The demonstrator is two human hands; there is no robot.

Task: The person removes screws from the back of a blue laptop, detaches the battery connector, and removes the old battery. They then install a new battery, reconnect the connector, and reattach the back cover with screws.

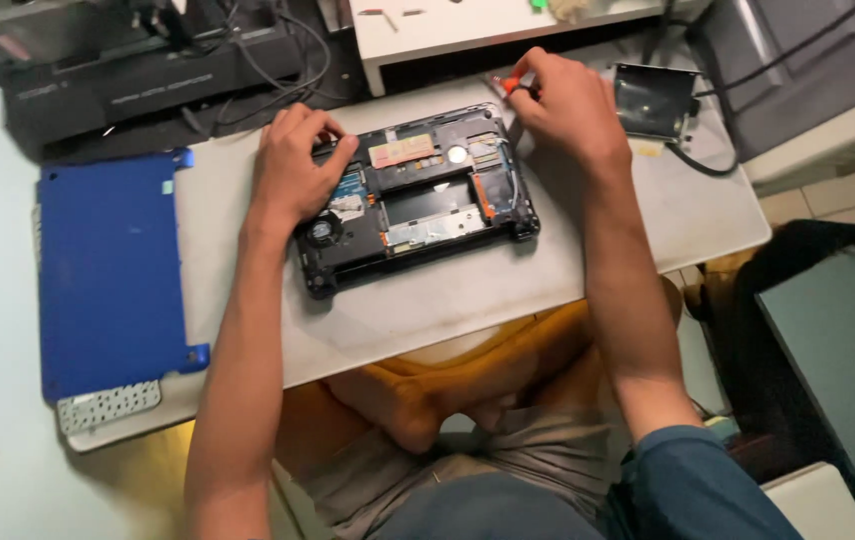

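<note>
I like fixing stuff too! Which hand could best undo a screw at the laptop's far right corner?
Probably the right hand: it holds the orange-handled screwdriver there. The left hand rests on the opened laptop.

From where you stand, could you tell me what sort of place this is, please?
Probably a small electronics repair bench. An opened laptop lies with its circuit boards and fan bared, its blue cover panel set aside, and the right hand holds a red-handled screwdriver while the left hand steadies the chassis.
</note>
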